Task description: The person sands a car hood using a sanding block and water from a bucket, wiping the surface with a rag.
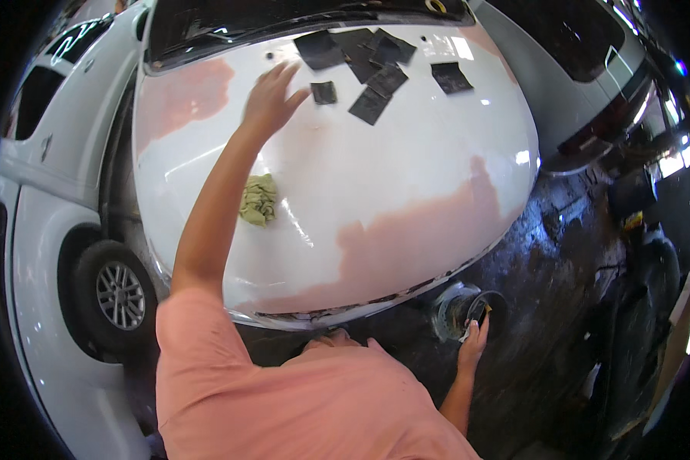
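Observation:
Over the white car hood [299, 153], my left hand [271, 101] is stretched out, fingers apart and holding nothing. Nearest to it lies a small square of black sandpaper [323, 93], just right of the fingers. More black sandpaper sheets [358, 55] overlap near the windshield, and a single sheet [452, 77] lies apart on the right. A crumpled yellow-green cloth [258, 200] rests beside my left forearm. Low on the right, my right hand [473, 343] grips a small dark piece with a yellowish edge [481, 312] at a bucket [448, 314]; its exact kind is unclear.
Pinkish patches [429, 238] mark the hood's front edge and rear corners. Left of it stands another white vehicle with an exposed wheel [120, 295]. A grey car [563, 92] is close on the right. Dark, wet-looking floor [544, 245] surrounds the bucket, with dark clutter [644, 307] at far right.

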The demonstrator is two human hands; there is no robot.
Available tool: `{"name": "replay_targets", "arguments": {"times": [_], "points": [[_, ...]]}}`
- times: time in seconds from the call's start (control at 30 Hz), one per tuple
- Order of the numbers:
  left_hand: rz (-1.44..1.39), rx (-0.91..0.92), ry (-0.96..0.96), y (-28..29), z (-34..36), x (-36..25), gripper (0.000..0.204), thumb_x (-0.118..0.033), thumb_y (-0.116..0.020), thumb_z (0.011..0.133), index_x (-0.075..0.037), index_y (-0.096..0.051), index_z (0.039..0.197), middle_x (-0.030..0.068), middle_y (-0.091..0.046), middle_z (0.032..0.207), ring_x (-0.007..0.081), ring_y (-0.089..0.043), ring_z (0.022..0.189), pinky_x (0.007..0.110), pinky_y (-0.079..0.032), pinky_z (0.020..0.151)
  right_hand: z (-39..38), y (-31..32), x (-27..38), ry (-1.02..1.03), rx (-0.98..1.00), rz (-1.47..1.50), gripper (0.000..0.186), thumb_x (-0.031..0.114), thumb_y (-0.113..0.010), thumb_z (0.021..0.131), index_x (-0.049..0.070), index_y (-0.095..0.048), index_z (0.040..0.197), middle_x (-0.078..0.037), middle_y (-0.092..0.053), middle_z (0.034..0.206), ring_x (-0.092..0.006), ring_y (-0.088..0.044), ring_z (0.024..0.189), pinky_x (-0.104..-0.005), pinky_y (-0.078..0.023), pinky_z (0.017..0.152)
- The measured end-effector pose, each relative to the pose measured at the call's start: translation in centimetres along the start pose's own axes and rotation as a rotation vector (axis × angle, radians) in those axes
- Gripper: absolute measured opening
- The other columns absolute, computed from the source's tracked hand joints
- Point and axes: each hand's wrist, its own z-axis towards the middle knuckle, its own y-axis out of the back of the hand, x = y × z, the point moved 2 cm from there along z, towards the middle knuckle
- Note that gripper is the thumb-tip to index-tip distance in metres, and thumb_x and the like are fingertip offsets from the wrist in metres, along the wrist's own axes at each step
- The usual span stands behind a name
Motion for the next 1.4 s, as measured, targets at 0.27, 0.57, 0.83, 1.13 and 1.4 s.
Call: {"name": "replay_targets", "arguments": {"times": [0.27,0.57,0.83,1.13,1.4], "points": [[0.218,0.177,0.483,1.4,-23.1,-2.7,0.076,-0.043,-0.079,0.092,-0.012,-0.052,0.156,0.0242,-0.04,0.166,0.0497,-0.034,0.153,0.07,-0.02,0.124,-1.9,4.5,-6.7,-0.304,-0.075,0.227,0.053,0.027,-0.053,0.112,-0.001,-0.045,0.157,-0.014,-0.056,0.149,-0.0253,-0.054,0.135,-0.0358,-0.039,0.115],[-0.553,0.167,0.34,-3.7,-22.1,-18.6,0.061,0.008,-0.06,0.087,-0.002,-0.058,0.146,0.0192,-0.06,0.148,0.0328,-0.057,0.138,0.043,-0.044,0.118,5.7,10.9,-17.8,-0.4,-0.175,0.371,0.05,0.029,-0.058,0.11,0.001,-0.052,0.151,-0.01,-0.064,0.135,-0.0224,-0.062,0.12,-0.035,-0.046,0.104],[-0.81,1.363,0.167,-21.2,-29.2,-59.0,0.04,-0.023,-0.059,0.105,-0.005,-0.061,0.141,0.0256,-0.068,0.132,0.0383,-0.068,0.119,0.044,-0.053,0.102,17.3,13.8,-26.3,-0.658,0.006,-0.057,0.065,0.042,-0.065,0.104,0.005,-0.048,0.155,-0.025,-0.054,0.155,-0.0397,-0.057,0.138,-0.0461,-0.044,0.113],[0.021,1.904,-0.663,-48.3,-49.9,-71.7,0.051,-0.02,-0.071,0.088,-0.009,-0.07,0.137,0.0116,-0.065,0.144,0.0348,-0.062,0.133,0.053,-0.049,0.11,24.1,5.7,-45.0,-0.635,0.196,-0.608,0.06,0.034,-0.051,0.107,0.002,-0.047,0.158,-0.027,-0.043,0.163,-0.0446,-0.046,0.148,-0.0546,-0.04,0.122],[0.25,1.941,-0.759,-53.1,-54.1,-73.2,0.048,-0.021,-0.071,0.087,-0.009,-0.073,0.133,0.011,-0.068,0.144,0.0337,-0.065,0.133,0.053,-0.052,0.107,25.6,4.5,-47.2,-0.397,0.55,-0.958,0.044,0.027,-0.053,0.104,0.004,-0.071,0.136,-0.022,-0.065,0.146,-0.0422,-0.057,0.14,-0.0515,-0.043,0.119]]}}
